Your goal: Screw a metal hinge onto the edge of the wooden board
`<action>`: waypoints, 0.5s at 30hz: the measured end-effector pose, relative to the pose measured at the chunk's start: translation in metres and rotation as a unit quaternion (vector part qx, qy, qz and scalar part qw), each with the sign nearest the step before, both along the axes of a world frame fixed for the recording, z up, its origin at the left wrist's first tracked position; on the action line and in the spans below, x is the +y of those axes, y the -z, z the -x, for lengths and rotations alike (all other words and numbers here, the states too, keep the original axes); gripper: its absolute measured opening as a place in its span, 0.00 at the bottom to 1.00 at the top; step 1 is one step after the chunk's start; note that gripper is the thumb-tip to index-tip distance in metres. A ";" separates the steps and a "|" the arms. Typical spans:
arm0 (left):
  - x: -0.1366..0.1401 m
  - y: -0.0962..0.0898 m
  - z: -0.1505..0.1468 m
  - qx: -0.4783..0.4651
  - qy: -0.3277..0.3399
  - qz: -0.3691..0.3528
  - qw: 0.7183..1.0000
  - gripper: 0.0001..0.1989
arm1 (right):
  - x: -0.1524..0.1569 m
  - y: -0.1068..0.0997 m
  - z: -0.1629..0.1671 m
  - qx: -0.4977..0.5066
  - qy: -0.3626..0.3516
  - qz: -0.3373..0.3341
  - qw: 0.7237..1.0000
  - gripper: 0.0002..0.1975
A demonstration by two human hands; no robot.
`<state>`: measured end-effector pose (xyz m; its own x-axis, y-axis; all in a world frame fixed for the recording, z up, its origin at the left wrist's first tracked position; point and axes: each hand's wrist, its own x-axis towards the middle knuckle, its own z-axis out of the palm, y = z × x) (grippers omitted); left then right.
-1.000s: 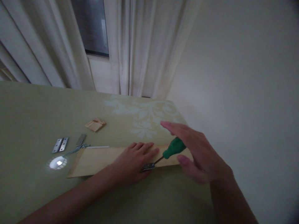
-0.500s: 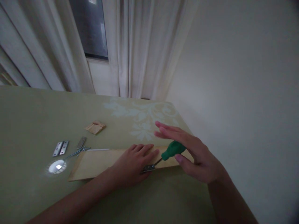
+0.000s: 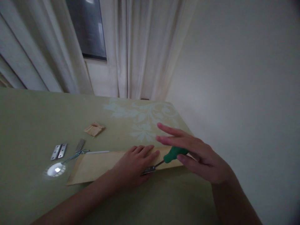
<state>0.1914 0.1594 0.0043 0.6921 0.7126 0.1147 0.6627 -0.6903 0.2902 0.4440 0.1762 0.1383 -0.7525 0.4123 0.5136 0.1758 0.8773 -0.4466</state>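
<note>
My left hand (image 3: 133, 162) holds down a pale wooden board (image 3: 100, 165), its fingers laid over the top and its thumb low by the near edge. Beside that thumb a small metal hinge (image 3: 149, 169) sits at the board's near edge, partly covered by the hand. A screwdriver with a green handle (image 3: 172, 154) slants down to the left, its tip at the hinge. My right hand (image 3: 199, 156) has the handle between thumb and fingers, while the upper fingers stretch out above it.
Left of the board lie a loose hinge (image 3: 58, 152), another metal piece (image 3: 80, 145), several long screws (image 3: 78, 153) and a shiny round dish (image 3: 56, 169). A small wooden piece (image 3: 94, 129) rests farther back. A wall (image 3: 246, 93) runs along the table's right side.
My right hand has shifted slightly right and its upper fingers have spread apart around the screwdriver handle. The left hand keeps its place on the board. The view has moved a little.
</note>
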 end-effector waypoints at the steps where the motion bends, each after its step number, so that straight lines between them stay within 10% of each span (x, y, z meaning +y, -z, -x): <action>1: 0.000 0.001 0.000 -0.001 0.001 0.000 1.000 0.40 | 0.001 0.003 0.000 0.018 -0.004 -0.020 1.000 0.25; 6: 0.001 0.003 -0.001 0.004 -0.003 -0.004 1.000 0.41 | 0.007 0.015 0.007 0.079 0.100 -0.272 0.954 0.22; 12: 0.001 0.001 -0.001 0.006 0.002 -0.010 1.000 0.39 | 0.007 0.011 0.005 0.040 -0.004 0.061 0.997 0.30; 15: 0.000 0.003 0.000 0.001 0.001 -0.007 1.000 0.39 | 0.014 0.018 0.004 0.070 0.019 -0.024 0.997 0.31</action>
<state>0.1915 0.1595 0.0014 0.6941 0.7093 0.1231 0.6614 -0.6958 0.2798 0.4401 0.1900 0.1199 -0.6569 0.4116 0.6317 0.1484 0.8920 -0.4269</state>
